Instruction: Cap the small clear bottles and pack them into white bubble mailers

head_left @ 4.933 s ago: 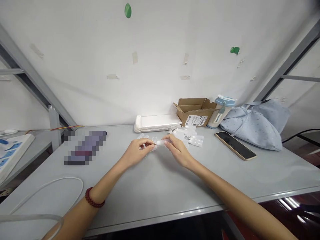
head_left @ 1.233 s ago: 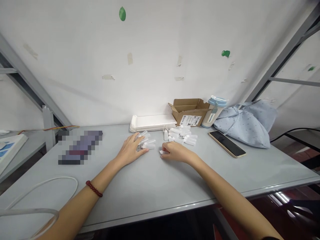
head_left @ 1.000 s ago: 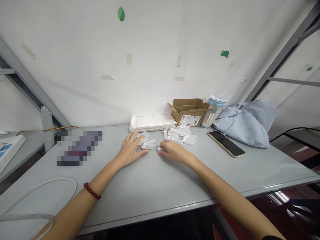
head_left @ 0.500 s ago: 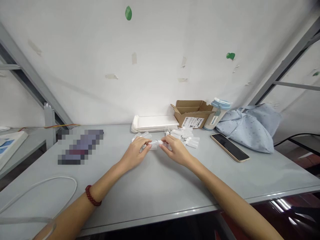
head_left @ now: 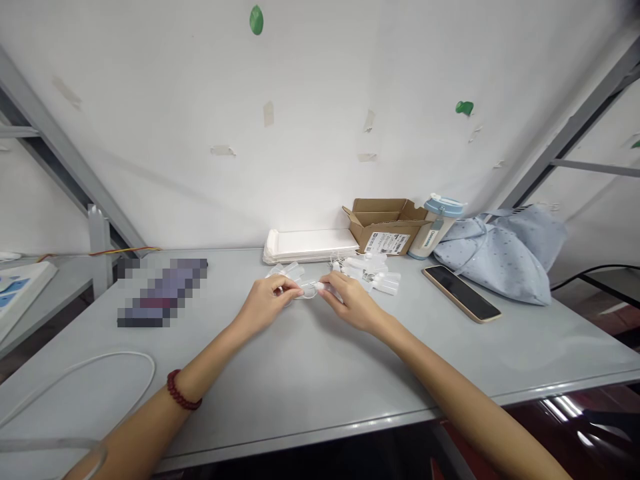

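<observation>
My left hand (head_left: 267, 300) and my right hand (head_left: 353, 300) face each other over the middle of the table, thumbs and fingers pinched. Between my left fingertips is a thin pale cord (head_left: 309, 296) that loops toward the right hand. My right fingers close on a small white plastic piece (head_left: 320, 286), mostly hidden by the fingers. Just behind the left hand lie several clear plastic tubes (head_left: 293, 270). A pile of similar clear tubes with white ends (head_left: 385, 283) sits to the right, behind my right hand.
A stack of white flat boxes (head_left: 310, 245), an open cardboard box (head_left: 387, 241) and a blue-lidded cup (head_left: 435, 230) stand along the wall. At right are a phone (head_left: 463, 294) and a light blue fabric bag (head_left: 500, 257). A white cable (head_left: 145, 360) curves at left, near a pixelated object (head_left: 165, 293).
My left fingers have shifted on the clear piece, and a loop of thin cord now shows between the hands. The right hand has hardly moved; the view tilts slightly.
</observation>
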Motion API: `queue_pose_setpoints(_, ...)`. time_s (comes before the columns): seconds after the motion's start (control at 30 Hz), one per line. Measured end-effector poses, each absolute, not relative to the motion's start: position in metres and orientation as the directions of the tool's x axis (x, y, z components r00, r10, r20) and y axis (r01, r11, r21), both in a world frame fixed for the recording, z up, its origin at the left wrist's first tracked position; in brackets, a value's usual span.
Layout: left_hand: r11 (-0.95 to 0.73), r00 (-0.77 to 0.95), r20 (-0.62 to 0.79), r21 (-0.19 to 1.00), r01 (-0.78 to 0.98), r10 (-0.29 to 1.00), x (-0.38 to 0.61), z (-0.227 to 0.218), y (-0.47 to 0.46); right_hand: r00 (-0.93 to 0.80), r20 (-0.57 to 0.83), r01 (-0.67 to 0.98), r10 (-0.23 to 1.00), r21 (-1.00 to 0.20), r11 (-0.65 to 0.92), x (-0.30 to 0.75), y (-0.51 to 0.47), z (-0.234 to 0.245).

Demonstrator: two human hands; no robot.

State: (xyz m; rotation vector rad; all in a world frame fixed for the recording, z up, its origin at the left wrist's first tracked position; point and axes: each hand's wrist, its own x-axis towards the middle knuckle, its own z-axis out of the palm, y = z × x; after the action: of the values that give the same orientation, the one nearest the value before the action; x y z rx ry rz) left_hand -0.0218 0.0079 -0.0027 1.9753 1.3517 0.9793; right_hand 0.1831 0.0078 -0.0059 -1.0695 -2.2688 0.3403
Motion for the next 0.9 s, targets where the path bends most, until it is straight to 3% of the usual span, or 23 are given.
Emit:
queue_pose_setpoints(0.47,-0.364,0.285,0.246,0.778,0.512,0.926,-0.0192,0.0022,0.0035,-0.536,0.373,0.566,0.757,-0.507,0.650,0.1813,0.0037,-0.0040)
queue_pose_setpoints(0.9,-0.386,0.326,0.242,0.765,0.515,0.914,-0.0179,-0.0016,0.0028,-0.582,0.395,0.551,0.710,-0.451,0.702,0.1814,0.0052,-0.0079)
